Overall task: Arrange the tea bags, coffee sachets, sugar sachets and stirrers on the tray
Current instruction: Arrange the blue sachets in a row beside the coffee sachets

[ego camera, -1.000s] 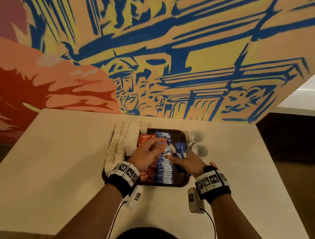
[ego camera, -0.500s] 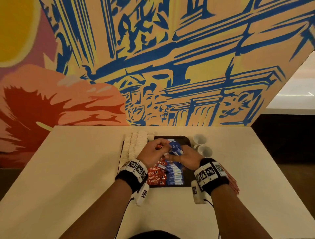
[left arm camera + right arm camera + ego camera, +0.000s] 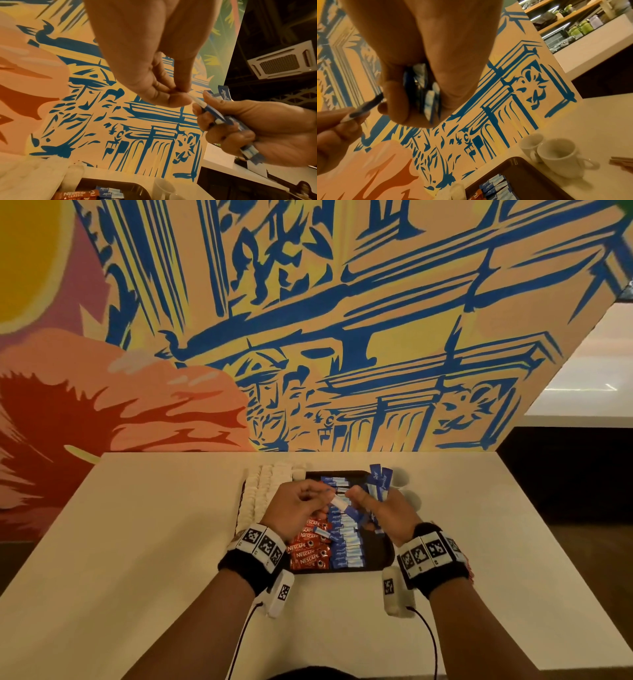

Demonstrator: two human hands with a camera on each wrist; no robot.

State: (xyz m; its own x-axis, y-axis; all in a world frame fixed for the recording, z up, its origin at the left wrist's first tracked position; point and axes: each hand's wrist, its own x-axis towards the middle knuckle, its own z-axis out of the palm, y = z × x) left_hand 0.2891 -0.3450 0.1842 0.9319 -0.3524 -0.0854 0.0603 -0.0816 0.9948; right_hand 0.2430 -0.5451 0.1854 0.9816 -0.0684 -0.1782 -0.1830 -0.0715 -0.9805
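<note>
My left hand (image 3: 297, 510) pinches one end of a blue sugar sachet (image 3: 342, 506) between thumb and fingertips; my right hand (image 3: 388, 513) curls round a fanned bundle of sachets (image 3: 376, 484) and touches its other end. Both hover above the tray (image 3: 380, 553). If I tug crookedly, the bundle may spill onto the neat blue row (image 3: 346, 539) and red coffee sachets (image 3: 306, 551) below. Two white cups (image 3: 556, 152) stand beyond my right fingers.

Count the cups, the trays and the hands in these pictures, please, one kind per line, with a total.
Cups: 2
Tray: 1
Hands: 2, the left hand and the right hand, both holding blue sachets
Total: 5
</note>
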